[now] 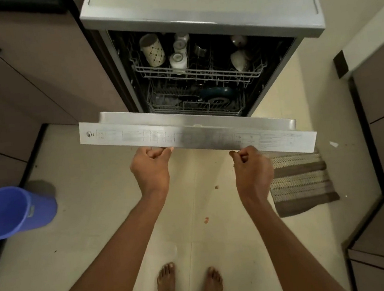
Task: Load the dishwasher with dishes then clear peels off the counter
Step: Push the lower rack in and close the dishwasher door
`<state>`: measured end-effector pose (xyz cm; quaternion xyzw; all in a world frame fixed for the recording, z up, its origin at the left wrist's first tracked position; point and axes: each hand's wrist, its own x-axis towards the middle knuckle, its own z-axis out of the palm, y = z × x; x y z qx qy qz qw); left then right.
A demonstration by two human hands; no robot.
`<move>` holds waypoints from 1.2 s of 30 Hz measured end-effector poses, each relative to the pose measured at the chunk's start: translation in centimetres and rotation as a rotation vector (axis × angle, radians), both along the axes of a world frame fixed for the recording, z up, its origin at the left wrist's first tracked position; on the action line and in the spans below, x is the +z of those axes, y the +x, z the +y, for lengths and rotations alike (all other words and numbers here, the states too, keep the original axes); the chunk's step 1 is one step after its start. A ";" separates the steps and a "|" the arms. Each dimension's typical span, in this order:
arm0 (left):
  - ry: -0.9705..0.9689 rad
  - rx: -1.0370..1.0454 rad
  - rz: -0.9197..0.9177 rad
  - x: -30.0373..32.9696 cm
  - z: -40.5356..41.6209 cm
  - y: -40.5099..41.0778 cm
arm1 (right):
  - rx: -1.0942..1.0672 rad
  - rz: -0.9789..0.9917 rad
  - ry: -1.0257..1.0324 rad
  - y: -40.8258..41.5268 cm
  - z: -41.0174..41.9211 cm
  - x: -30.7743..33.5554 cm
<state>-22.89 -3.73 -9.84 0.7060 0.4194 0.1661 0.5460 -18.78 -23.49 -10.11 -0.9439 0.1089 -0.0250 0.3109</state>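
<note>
Fingers (157,152) of the left hand (150,166) curl up under the near edge of the dishwasher door (185,134), thumb tucked against the underside, and the right hand (252,166) grips the same edge a little further right, knuckles bent round the lip. Both hands are clenched on the door, which hangs partway between upright and flat, its printed control strip facing the camera.

Behind the door, the dishwasher (194,8) stands open against the far wall. Its lower rack (196,104) carries a dark blue dish and some smaller pieces. The upper rack (199,70) holds a patterned mug (152,50) at the left, white cups beside it and pale bowls at the right.

As a judgement, the door is stiff, fairly heavy sheet metal on a hinge, smooth and a touch slippery, so two hands spread along the top lip suit it best. The crockery inside looks brittle and would rattle if the door swung hard.

On the floor, a blue bucket (12,211) sits at the left and a striped mat (300,181) at the right.
</note>
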 end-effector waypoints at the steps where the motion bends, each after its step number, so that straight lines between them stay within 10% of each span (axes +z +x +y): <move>1: 0.048 -0.021 0.010 0.5 0.7 0.9 | 0.028 -0.051 -0.099 0.9 -0.1 0.1; 11: 1.171 -0.567 -0.105 3.5 5.8 10.1 | 0.190 -0.465 -0.245 10.1 0.4 1.4; 36: 1.476 -0.894 0.036 6.6 11.7 25.9 | 0.286 -0.529 -0.524 25.8 2.5 5.7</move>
